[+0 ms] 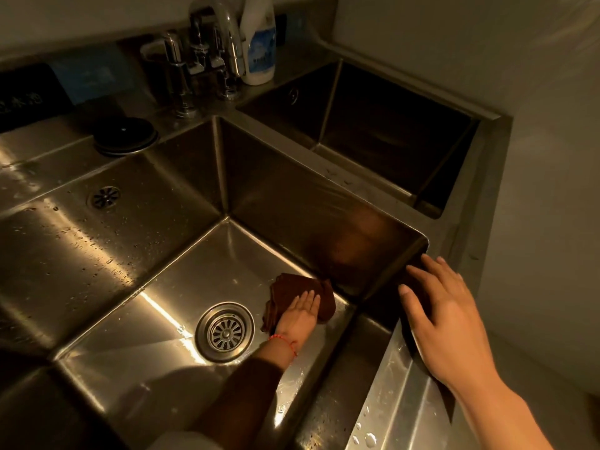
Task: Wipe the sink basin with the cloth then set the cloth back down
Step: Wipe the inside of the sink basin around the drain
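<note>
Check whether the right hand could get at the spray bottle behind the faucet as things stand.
Probably yes. The right hand rests open on the sink's front rim, holding nothing, and the spray bottle stands at the back with only the open basin between them; it would be a long reach.

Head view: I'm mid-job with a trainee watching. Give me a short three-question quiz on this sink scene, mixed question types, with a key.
1. True or false: the left hand presses the dark brown folded cloth flat on the floor of the stainless steel sink basin.
2. Where does the right hand rest? A) on the curved chrome tap B) on the basin's right rim C) on the round metal drain strainer
3. Fill in: the white plastic spray bottle stands just to the ____ of the tap.

Key: 1 true; 2 B; 3 right.
</note>
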